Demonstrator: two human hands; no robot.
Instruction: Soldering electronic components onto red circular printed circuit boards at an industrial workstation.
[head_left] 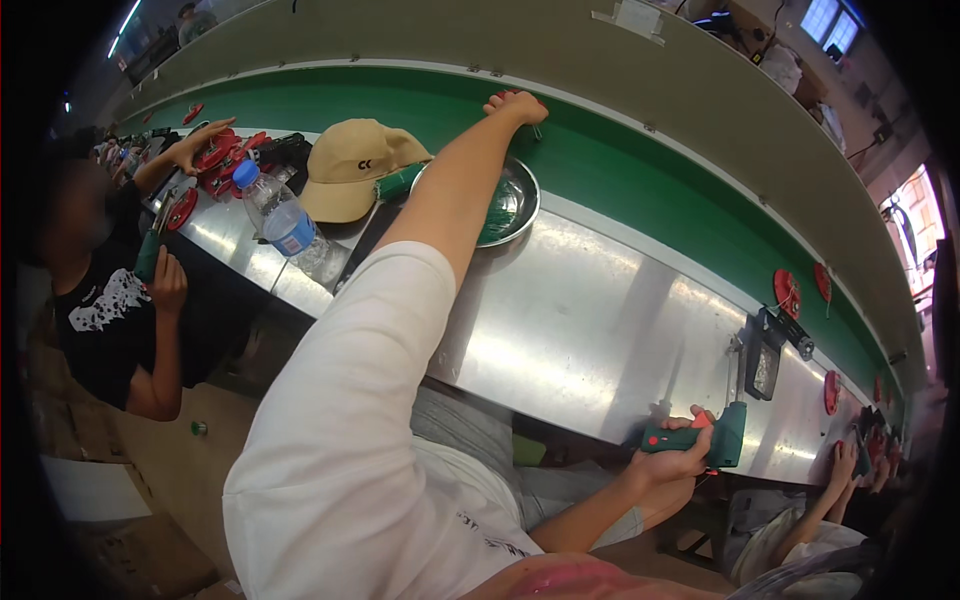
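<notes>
The left arm, in a white short sleeve [345,345], stretches far across the silvery metal desk [570,320], and its left hand [514,106] is over the long green belt [640,180], fingers curled closed on a small red piece [541,105] mostly hidden beneath them. The right hand [678,460], low and near the desk's front edge, is wrapped around a dark green hand tool [737,437] with red details, whose slim metal barrel points up beside a black rectangular-framed device [764,366] standing on the desk. Under the outstretched forearm, partly covered by it, sits a round shiny metal bowl [536,205] with thin green strands inside. Left of it are a green cylindrical roll [397,182], a beige fabric cap [343,172] and a tilted clear plastic bottle [283,220] with a blue lid. Farther left, a co-worker in a black printed shirt [112,305] holds another green tool [149,254] in one hand and reaches the other to a heap of red round parts [222,158]. Round red discs [787,291] are spaced along the belt's right stretch, and another person's hands [844,466] show at the far right.
</notes>
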